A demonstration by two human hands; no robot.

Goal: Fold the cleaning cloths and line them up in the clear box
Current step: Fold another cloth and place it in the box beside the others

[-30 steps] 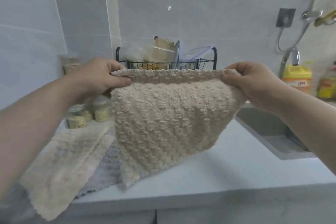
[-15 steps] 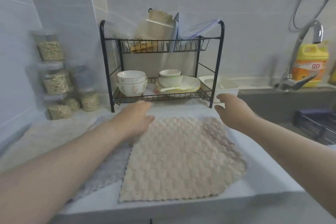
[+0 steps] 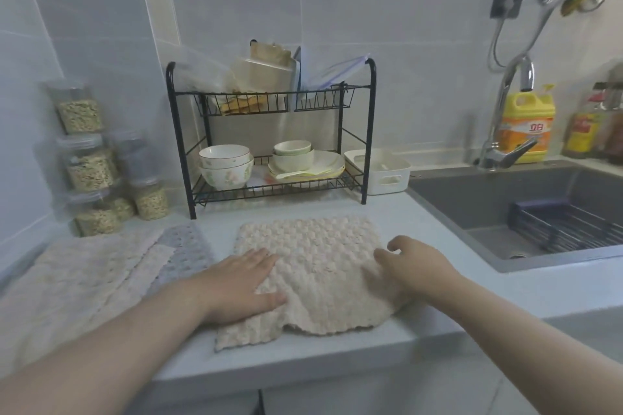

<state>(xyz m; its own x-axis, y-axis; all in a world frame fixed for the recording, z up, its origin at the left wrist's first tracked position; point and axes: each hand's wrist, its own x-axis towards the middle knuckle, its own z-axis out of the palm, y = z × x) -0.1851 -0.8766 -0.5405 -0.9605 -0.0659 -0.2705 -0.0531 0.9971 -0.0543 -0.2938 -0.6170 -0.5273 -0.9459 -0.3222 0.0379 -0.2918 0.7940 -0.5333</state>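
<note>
A second ago I held the beige cloth (image 3: 313, 263) up in the air, pinched at its top corners; now it lies spread on the table (image 3: 438, 320). My left hand (image 3: 242, 283) has drawn back from its far edge and presses flat on it. My right hand (image 3: 414, 269) came back too, fingers curled over the cloth, now rumpled beneath them.

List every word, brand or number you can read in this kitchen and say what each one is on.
"立白": red characters on the orange label of the yellow detergent bottle behind the tap.
Smaller print on that same label: too blurred to read.
Label of the yellow-and-red bottle at the far right: too blurred to read.
Grain jars, white bin, beige cloth: no text visible.
</note>
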